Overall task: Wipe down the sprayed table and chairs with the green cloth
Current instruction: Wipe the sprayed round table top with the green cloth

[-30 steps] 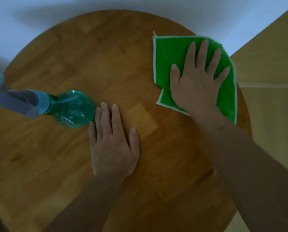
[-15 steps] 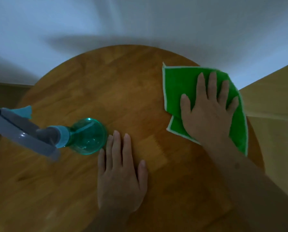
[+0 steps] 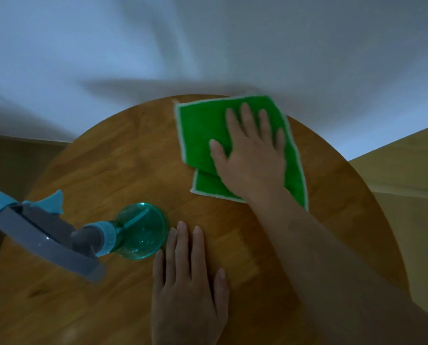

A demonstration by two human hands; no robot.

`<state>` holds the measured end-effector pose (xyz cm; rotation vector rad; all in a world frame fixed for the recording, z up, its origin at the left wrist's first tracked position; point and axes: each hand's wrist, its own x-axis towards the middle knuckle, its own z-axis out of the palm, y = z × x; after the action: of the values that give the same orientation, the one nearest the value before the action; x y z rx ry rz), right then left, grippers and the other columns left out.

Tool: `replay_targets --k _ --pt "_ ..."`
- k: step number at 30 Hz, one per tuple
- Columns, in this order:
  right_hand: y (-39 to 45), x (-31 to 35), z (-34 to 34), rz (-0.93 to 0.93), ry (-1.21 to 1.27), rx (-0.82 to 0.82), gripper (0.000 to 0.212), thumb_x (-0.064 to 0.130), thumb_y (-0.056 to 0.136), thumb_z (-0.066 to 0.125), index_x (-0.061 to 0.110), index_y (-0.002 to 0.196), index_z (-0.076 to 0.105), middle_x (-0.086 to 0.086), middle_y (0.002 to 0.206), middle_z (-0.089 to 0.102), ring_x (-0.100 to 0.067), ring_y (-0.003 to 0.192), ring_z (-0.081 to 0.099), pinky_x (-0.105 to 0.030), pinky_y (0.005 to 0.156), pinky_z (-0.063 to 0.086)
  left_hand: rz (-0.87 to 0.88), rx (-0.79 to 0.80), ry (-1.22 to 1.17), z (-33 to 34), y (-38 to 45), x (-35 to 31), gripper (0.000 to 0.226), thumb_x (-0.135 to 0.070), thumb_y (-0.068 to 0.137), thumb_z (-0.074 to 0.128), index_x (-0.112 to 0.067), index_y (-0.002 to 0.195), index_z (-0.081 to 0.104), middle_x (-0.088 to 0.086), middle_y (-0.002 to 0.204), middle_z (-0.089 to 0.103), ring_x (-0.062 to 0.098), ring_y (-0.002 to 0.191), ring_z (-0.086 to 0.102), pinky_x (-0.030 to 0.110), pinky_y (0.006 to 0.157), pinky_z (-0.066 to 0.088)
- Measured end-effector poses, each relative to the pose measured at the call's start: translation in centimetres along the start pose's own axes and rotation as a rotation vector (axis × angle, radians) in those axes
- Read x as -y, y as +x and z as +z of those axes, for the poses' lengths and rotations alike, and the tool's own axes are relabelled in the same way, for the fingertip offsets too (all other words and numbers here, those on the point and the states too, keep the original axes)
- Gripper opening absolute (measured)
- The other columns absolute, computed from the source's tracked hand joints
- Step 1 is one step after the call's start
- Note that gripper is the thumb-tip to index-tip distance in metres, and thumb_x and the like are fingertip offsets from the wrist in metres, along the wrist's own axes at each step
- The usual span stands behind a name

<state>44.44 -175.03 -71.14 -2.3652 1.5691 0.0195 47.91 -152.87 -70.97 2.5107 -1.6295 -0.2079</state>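
Observation:
A green cloth (image 3: 203, 130) with a pale border lies folded on the far part of the round wooden table (image 3: 113, 170), reaching its far edge. My right hand (image 3: 252, 155) presses flat on the cloth with fingers spread and straight. My left hand (image 3: 188, 277) rests flat on the bare wood near the table's middle, its fingertips beside the spray bottle. No chair is in view.
A teal spray bottle (image 3: 138, 235) with a grey and blue trigger head (image 3: 38, 230) stands left of my left hand. A white wall rises just behind the table. Pale wooden floor (image 3: 407, 190) shows to the right.
My right hand has slid the cloth leftward along the table's far edge. The camera has tilted up, so more wall shows. My left hand has stayed in place.

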Motion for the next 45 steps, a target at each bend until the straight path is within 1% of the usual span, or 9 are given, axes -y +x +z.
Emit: replay_targets --k 3,6,13,16,23,29,36,42,45 --pt "-3.2 -3.0 -0.1 0.29 -0.007 -0.042 0.073 0.065 0.093 0.011 0.029 0.154 -0.005 -0.002 0.163 -0.007 -0.03 0.148 -0.007 -0.052 0.115 -0.006 0.013 -0.013 -0.001 0.1 0.0 0.1 0.068 -0.043 0.084 0.042 -0.003 0.139 0.046 0.018 0.149 0.035 0.031 0.137 0.033 0.048 0.108 0.025" --pt "-3.9 -2.9 -0.1 0.409 0.012 -0.048 0.075 0.063 0.092 0.016 0.025 0.154 0.0 -0.005 0.163 -0.002 -0.034 0.148 -0.005 -0.057 0.114 -0.004 0.011 -0.006 0.0 0.2 0.0 0.3 0.068 -0.044 0.084 0.042 -0.003 0.138 0.049 0.018 0.149 0.037 0.031 0.137 0.033 0.049 0.108 0.027" --pt "2.5 2.3 -0.5 0.018 0.011 0.023 0.071 0.057 0.094 0.027 0.026 0.154 0.006 -0.002 0.163 0.0 -0.033 0.148 -0.006 -0.061 0.113 -0.006 0.023 -0.038 0.008 0.6 -0.2 0.4 0.069 -0.044 0.085 0.042 -0.005 0.141 0.044 0.018 0.149 0.037 0.031 0.137 0.035 0.048 0.108 0.026" --pt "3.1 2.1 -0.8 -0.037 0.008 0.032 0.068 0.058 0.095 0.026 0.028 0.154 0.009 -0.001 0.163 0.003 -0.031 0.148 -0.001 -0.057 0.115 -0.002 0.027 -0.037 0.001 0.4 -0.1 0.3 0.066 -0.045 0.089 0.037 -0.006 0.142 0.038 0.018 0.15 0.036 0.031 0.136 0.035 0.048 0.108 0.025" --pt "-2.0 -6.6 -2.3 0.314 -0.08 -0.15 0.065 0.058 0.095 0.022 0.013 0.141 0.033 -0.023 0.133 0.048 -0.042 0.121 0.046 -0.054 0.104 0.035 0.032 -0.018 0.012 0.5 -0.1 0.5 0.068 -0.046 0.084 0.041 -0.005 0.14 0.042 0.019 0.148 0.038 0.031 0.136 0.035 0.049 0.107 0.026" --pt "-3.2 -6.7 -2.0 0.401 -0.053 -0.167 0.068 0.056 0.09 0.025 0.012 0.141 0.033 -0.022 0.136 0.044 -0.044 0.123 0.04 -0.055 0.104 0.029 0.01 0.0 0.007 0.4 -0.1 0.2 0.064 -0.049 0.094 0.026 -0.007 0.14 0.04 0.018 0.149 0.038 0.031 0.136 0.034 0.049 0.106 0.026" --pt "3.5 -1.0 -1.7 0.165 -0.083 -0.06 0.064 0.055 0.095 0.029 0.013 0.142 0.032 -0.022 0.142 0.038 -0.045 0.129 0.034 -0.06 0.11 0.02 0.021 -0.023 0.031 0.6 0.0 0.1 0.07 -0.047 0.081 0.042 -0.008 0.139 0.039 0.018 0.146 0.042 0.031 0.134 0.036 0.049 0.106 0.027" --pt "5.8 4.0 -1.0 -0.058 -0.08 -0.028 0.061 0.052 0.095 0.031 0.017 0.145 0.031 -0.02 0.148 0.033 -0.047 0.135 0.025 -0.063 0.112 0.012 0.008 -0.007 0.042 0.8 0.2 0.1 0.063 -0.05 0.095 0.019 -0.009 0.138 0.041 0.017 0.145 0.042 0.031 0.133 0.037 0.05 0.105 0.03" --pt "6.2 6.1 -0.6 -0.156 -0.086 -0.014 0.059 0.052 0.095 0.032 0.02 0.145 0.031 -0.018 0.147 0.034 -0.045 0.133 0.027 -0.063 0.112 0.011 0.008 -0.021 0.056 0.9 0.3 0.3 0.061 -0.049 0.094 0.022 -0.009 0.135 0.043 0.016 0.143 0.044 0.031 0.131 0.039 0.049 0.102 0.033"
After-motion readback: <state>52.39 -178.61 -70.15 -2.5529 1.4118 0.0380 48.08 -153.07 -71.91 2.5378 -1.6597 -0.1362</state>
